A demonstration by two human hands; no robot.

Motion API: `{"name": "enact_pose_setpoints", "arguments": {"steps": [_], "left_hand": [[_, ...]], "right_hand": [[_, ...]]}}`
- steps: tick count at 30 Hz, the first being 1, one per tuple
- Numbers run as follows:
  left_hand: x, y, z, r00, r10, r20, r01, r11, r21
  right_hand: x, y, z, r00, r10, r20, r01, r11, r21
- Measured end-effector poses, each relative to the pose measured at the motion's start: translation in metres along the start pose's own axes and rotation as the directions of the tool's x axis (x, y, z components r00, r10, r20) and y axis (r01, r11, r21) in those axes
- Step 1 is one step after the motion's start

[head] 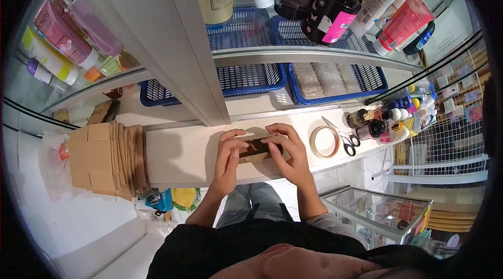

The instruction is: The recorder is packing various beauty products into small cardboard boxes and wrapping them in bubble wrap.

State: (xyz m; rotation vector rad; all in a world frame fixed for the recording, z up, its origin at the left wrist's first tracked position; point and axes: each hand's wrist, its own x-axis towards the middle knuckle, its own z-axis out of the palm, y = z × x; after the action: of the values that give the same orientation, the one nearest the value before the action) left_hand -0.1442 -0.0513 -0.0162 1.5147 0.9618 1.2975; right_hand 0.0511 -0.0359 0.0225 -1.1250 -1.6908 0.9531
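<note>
A small brown cardboard box lies on the pale counter in front of me, its top flaps partly raised and its inside dark. My left hand holds the box's left end, fingers bent over the edge. At the opposite end, my right hand has its fingers curled over the flaps and its thumb at the near side. What the box contains cannot be made out. Right of my right hand, a roll of clear tape lies flat, and scissors with black handles rest beside it, blades pointing away.
Folded cardboard boxes are stacked at the counter's left end. Perfume bottles stand at the right. Behind the counter, a blue basket holds clear-wrapped packs under a glass shelf of cosmetics. A metal cabinet post rises close ahead.
</note>
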Motion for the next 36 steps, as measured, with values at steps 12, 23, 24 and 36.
{"name": "enact_pose_setpoints", "arguments": {"steps": [12,23,24,36], "left_hand": [[0.013,0.012,-0.003,0.993,-0.050,0.110,0.036,0.991,0.129],[0.016,0.008,-0.010,0.980,-0.086,0.180,0.042,0.972,0.233],[0.015,0.008,-0.011,0.977,-0.105,0.187,0.065,0.976,0.207],[0.008,-0.003,-0.001,0.982,-0.180,0.058,0.189,0.943,-0.274]], "right_hand": [[0.027,0.013,-0.037,0.903,-0.087,0.421,0.092,0.996,0.008],[0.013,0.025,-0.002,0.940,0.318,0.125,-0.331,0.759,0.560],[0.012,0.024,0.002,0.900,0.413,0.136,-0.369,0.559,0.743],[0.009,0.033,0.012,0.927,0.354,0.124,-0.347,0.683,0.643]]}}
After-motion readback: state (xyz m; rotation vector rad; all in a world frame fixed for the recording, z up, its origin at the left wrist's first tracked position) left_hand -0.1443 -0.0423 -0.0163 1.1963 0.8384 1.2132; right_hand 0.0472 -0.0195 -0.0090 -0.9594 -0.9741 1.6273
